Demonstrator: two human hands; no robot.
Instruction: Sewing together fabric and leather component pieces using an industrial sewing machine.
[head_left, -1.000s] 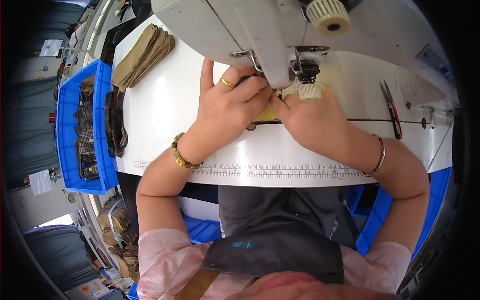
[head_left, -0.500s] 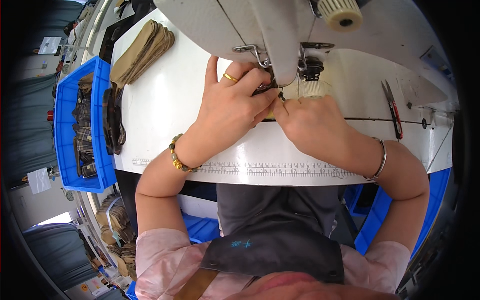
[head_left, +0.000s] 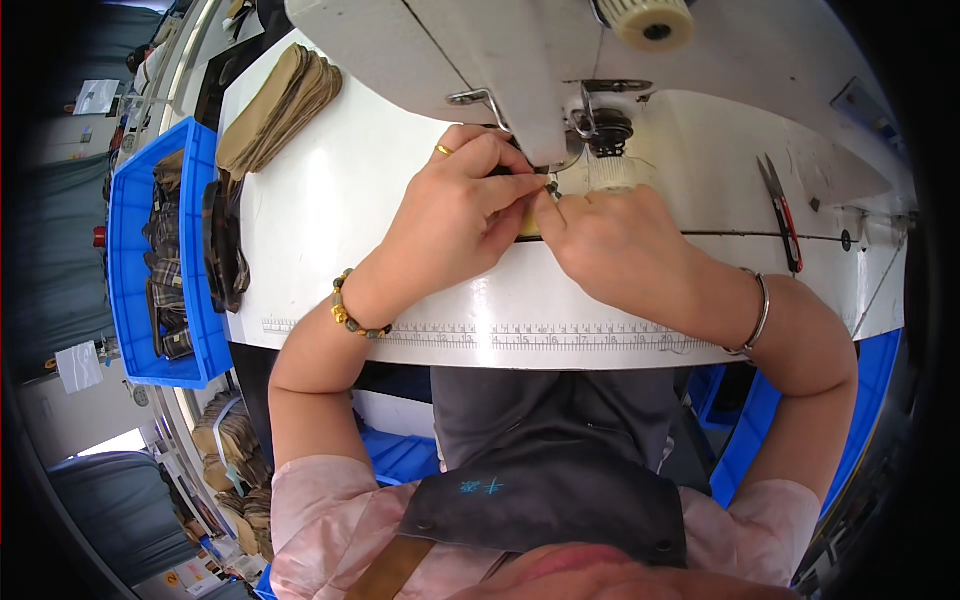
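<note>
Both hands meet under the white sewing machine (head_left: 700, 75), close to its needle area. My left hand (head_left: 455, 220), with a gold ring and a beaded bracelet, is closed, its thumb and forefinger pinched together. A dark piece of cloth (head_left: 508, 170) peeks out beneath those fingers, mostly hidden by them. My right hand (head_left: 612, 238), a silver bangle at its wrist, has its fingers curled in, and the tips almost touch the left thumb. What the right fingers grip is too small and covered to name. A yellowish patch (head_left: 531, 222) shows between the hands.
Red-handled scissors (head_left: 782, 215) lie right of the machine. A stack of tan cloth pieces (head_left: 280, 108) rests at the table's far left. Beyond the left edge, a blue crate (head_left: 207, 270) holds plaid pieces. A printed ruler strip (head_left: 520, 338) runs along the front edge.
The view has shifted slightly, so the machine sits a bit further left. My left fingers have drawn together, the raised forefinger now folded down. My right hand stays curled beside them.
</note>
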